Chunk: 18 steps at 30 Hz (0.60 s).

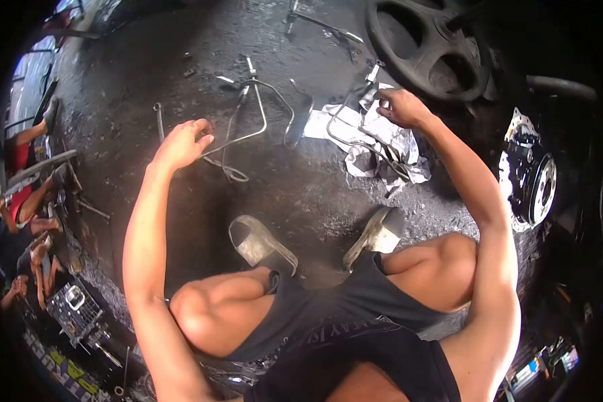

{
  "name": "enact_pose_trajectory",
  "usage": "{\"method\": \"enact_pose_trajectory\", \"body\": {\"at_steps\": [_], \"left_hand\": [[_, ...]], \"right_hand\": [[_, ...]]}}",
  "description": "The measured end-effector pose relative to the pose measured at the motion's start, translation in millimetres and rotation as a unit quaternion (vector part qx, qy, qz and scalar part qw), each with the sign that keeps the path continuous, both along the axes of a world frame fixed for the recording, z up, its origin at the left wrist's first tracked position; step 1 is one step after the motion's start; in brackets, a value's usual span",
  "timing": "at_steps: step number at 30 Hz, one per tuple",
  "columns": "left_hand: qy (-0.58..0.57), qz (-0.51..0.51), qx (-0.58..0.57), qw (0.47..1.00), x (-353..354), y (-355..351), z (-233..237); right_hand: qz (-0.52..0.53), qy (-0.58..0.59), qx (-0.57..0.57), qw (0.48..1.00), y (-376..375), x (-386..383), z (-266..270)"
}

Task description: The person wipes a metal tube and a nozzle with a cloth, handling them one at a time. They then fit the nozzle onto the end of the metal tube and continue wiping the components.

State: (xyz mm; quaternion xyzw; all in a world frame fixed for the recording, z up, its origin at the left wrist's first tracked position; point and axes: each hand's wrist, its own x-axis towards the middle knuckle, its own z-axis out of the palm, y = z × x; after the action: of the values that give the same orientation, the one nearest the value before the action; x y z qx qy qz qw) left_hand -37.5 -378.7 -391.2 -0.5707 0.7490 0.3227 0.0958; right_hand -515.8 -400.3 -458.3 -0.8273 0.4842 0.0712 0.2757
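Observation:
My left hand [184, 144] hovers over the floor at left, fingers bent and slightly apart, with nothing visible between them. Just right of it lie bent thin metal tubes [264, 110]. My right hand [402, 108] is closed, its fingertips pinched at the upper edge of crumpled whitish sheets [398, 137]; what they hold, if anything, is hidden. Another bent tube [333, 127] rests on those sheets, and a metal fitting [373, 72] is just above my right fingertips. A dark flat piece [298, 122] lies between the tubes and the sheets.
A steering wheel [429, 47] lies at upper right, and a T-shaped tool [325, 25] at top centre. A wrench [159, 120] is left of my left hand. A round machine part [541, 187] stands at far right. Other people's limbs [30, 137] and an engine part [75, 309] are at left.

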Motion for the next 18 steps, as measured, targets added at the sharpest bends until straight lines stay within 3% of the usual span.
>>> {"method": "enact_pose_trajectory", "body": {"at_steps": [2, 3, 6, 9, 10, 12, 14, 16, 17, 18], "left_hand": [[-0.022, -0.011, 0.014, 1.000, -9.3, -2.3, -11.2], [-0.031, -0.020, 0.014, 0.999, -12.4, 2.0, -16.5], [0.020, -0.047, 0.040, 0.998, -29.9, 12.0, -20.6], [0.070, -0.104, -0.050, 0.991, -59.5, 29.3, -35.2], [0.102, -0.134, -0.101, 0.981, -78.1, 34.8, -39.5], [0.058, -0.239, -0.066, 0.967, -127.6, 37.5, -38.2], [0.088, -0.320, -0.117, 0.936, -172.0, 42.9, -59.4], [0.144, -0.344, -0.224, 0.900, -215.7, 42.4, -83.0], [0.140, -0.327, -0.218, 0.909, -233.1, 44.6, -98.8], [0.130, -0.315, -0.192, 0.921, -248.3, 52.5, -102.3]], "right_hand": [[-0.124, -0.004, 0.062, 0.990, 9.6, -17.7, -2.3], [-0.135, 0.003, 0.061, 0.989, 21.1, -25.9, -3.8], [-0.195, 0.054, -0.020, 0.979, 52.2, -43.6, -26.8], [-0.200, 0.047, 0.078, 0.976, 65.4, -56.0, -52.8], [-0.206, 0.049, 0.078, 0.974, 68.6, -54.9, -48.8], [-0.161, 0.040, 0.072, 0.983, 77.8, -44.4, -45.6], [-0.144, 0.069, 0.076, 0.984, 76.2, -32.1, -59.3], [-0.138, 0.092, 0.129, 0.978, 65.0, -32.4, -56.9], [-0.138, 0.105, 0.177, 0.969, 53.4, -44.6, -61.7], [-0.117, 0.047, 0.133, 0.983, 51.8, -59.1, -56.4]]}}
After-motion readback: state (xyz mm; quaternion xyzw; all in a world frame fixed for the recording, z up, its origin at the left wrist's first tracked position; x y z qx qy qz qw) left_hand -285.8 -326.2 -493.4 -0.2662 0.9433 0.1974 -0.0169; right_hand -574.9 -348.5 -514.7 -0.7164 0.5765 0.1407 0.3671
